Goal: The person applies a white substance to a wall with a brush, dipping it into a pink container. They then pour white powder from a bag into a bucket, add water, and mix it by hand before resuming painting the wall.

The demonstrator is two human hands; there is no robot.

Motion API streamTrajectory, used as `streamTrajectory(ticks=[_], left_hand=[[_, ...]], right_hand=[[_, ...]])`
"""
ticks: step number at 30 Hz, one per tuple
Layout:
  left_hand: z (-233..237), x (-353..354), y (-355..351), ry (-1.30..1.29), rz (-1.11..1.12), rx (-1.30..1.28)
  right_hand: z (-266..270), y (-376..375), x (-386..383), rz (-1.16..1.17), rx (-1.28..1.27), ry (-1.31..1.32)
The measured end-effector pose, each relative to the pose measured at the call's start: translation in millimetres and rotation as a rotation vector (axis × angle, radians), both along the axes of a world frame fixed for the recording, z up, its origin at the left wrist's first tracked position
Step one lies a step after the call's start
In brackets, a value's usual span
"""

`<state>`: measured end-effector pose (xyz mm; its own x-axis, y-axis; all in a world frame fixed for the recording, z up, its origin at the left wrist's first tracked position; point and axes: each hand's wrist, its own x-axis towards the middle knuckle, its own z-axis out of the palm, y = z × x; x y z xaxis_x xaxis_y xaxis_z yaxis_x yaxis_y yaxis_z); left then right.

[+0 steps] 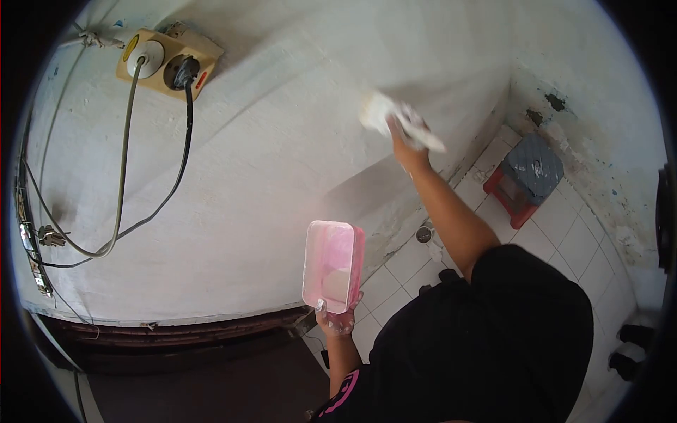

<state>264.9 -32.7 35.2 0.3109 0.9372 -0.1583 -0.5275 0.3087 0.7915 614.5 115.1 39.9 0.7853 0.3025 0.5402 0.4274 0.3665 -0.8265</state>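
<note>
The right hand [407,144] is clamped on a blurred white tool [391,114], which is pressed to the wall [282,141] near its right corner. The left hand [338,319] has its fingers closed around the bottom end of the pink tray [333,264]. The tray's long axis is upright, and it sits below and left of the tool.

left hand [337,319] – pink tray [333,264] | right hand [405,144] – blurred tool [395,116] at white wall [282,141]
</note>
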Motion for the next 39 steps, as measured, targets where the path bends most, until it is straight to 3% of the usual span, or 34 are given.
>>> streamTrajectory(ticks=[1, 2, 4, 7, 9, 11, 13, 14, 16, 18, 23, 28, 30, 32, 34, 38, 39], left_hand=[[0.6, 6.1, -1.4, 0.051, 0.048, -0.034], [1.2, 5.5, -0.6, 0.041, 0.053, -0.029], [-1.1, 2.5, -2.0, 0.042, 0.059, -0.067], [2.0, 6.3, -1.2, 0.023, 0.006, -0.054], [3.8, 14.1, -1.0, 0.040, -0.009, -0.062], [8.7, 19.7, -3.7, 0.057, -0.008, -0.067], [8.2, 27.9, -2.2, 0.052, -0.045, -0.023], [5.4, 33.1, 1.8, 0.052, -0.040, -0.022], [-5.3, 42.3, 5.1, 0.139, -0.033, 0.011], [-16.4, 55.2, 13.9, 0.014, -0.016, -0.009], [-7.9, 95.3, 6.8, 0.101, -0.030, 0.114], [-10.0, 150.8, -4.5, -0.008, -0.117, 0.048], [-16.3, 171.9, -8.8, -0.050, -0.172, 0.018], [-22.0, 191.9, -12.1, -0.038, -0.270, -0.016], [-21.4, 202.4, -18.5, -0.072, -0.292, -0.016], [-17.8, 236.6, -22.4, -0.149, -0.388, -0.040], [-14.9, 253.8, -25.8, -0.142, -0.385, -0.037]], right_hand=[[-51.2, -2.9, -2.2, -0.097, -0.102, 0.016], [-82.0, -10.7, -12.2, 0.104, -0.054, 0.415], [-155.0, -16.8, -12.1, 0.220, -0.243, 0.706], [-126.8, 1.0, -2.8, 0.269, -0.080, 0.704], [0.3, -10.6, 13.1, 0.263, -0.062, 0.708], [66.9, -4.9, 31.8, 0.269, 0.242, 0.588], [110.5, -14.1, 53.8, 0.295, 0.341, 0.430], [113.9, -10.8, 62.8, 0.324, 0.423, 0.424], [107.0, -28.6, 73.2, 0.501, 0.460, 0.730], [54.2, -46.9, 88.2, 0.657, 0.314, 0.850], [16.7, -159.4, 76.0, 0.744, -0.080, 0.985], [69.6, -197.9, 102.6, 0.637, -0.173, 0.481], [83.2, -205.7, 105.2, 0.660, -0.209, 0.410], [82.2, -205.3, 115.5, 0.703, -0.231, -0.343], [93.4, -205.7, 99.3, 0.678, -0.184, -0.728], [100.0, -208.0, 120.8, 0.912, -0.446, -0.602], [96.5, -203.7, 139.8, 0.951, -0.391, -0.660]])
